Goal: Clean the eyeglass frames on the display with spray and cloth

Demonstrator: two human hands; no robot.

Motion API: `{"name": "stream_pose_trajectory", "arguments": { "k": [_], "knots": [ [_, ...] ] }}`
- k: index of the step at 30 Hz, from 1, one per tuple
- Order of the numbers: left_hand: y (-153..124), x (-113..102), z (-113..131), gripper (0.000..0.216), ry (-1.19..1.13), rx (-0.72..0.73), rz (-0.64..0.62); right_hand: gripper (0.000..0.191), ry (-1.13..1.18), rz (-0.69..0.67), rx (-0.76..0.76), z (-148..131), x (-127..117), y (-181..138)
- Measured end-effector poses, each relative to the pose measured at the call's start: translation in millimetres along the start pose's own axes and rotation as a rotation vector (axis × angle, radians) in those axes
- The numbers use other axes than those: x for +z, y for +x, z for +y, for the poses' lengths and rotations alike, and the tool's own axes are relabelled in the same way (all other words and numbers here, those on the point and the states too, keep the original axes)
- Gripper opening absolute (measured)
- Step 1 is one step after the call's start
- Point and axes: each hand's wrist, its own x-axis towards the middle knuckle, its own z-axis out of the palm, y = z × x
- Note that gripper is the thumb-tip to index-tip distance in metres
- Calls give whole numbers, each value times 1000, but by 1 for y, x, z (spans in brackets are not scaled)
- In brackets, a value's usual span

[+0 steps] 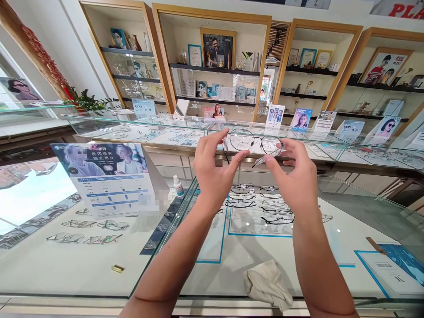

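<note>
A pair of thin dark-rimmed eyeglasses (pixel 256 142) is held up in front of me, above the glass counter. My left hand (pixel 215 161) grips its left side, thumb below and fingers above. On the other side, my right hand (pixel 293 170) pinches the right end between thumb and fingers. Both temples are partly hidden by my hands, and clear tags seem to hang by them. Beneath my hands, several pairs of glasses (pixel 277 219) lie in rows under the glass. A crumpled beige cloth (pixel 267 282) rests on the counter near its front edge.
To the left stand a printed display card (pixel 112 181) and a small white spray bottle (pixel 178 186). Further glasses (pixel 66 238) lie inside the left case. A long glass showcase (pixel 159 138) crosses behind, with wooden-framed shelves (pixel 215 67) along the wall.
</note>
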Motion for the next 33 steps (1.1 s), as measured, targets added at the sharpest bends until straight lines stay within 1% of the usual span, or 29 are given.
{"name": "stream_pose_trajectory", "arguments": {
  "k": [4,14,23,29,33],
  "knots": [
    [0,0,0,50,28,-20,-12,48,3,4,-25,2,1,0],
    [-1,2,-2,51,-4,8,-10,46,17,48,-69,2,0,0],
    [-2,2,-2,51,12,21,-13,47,45,37,-37,2,0,0],
    [-3,3,-2,53,-22,-38,-61,48,36,72,-64,2,0,0],
    [-5,4,-2,55,-56,-114,-100,47,-1,94,-110,2,0,0]
  ]
}}
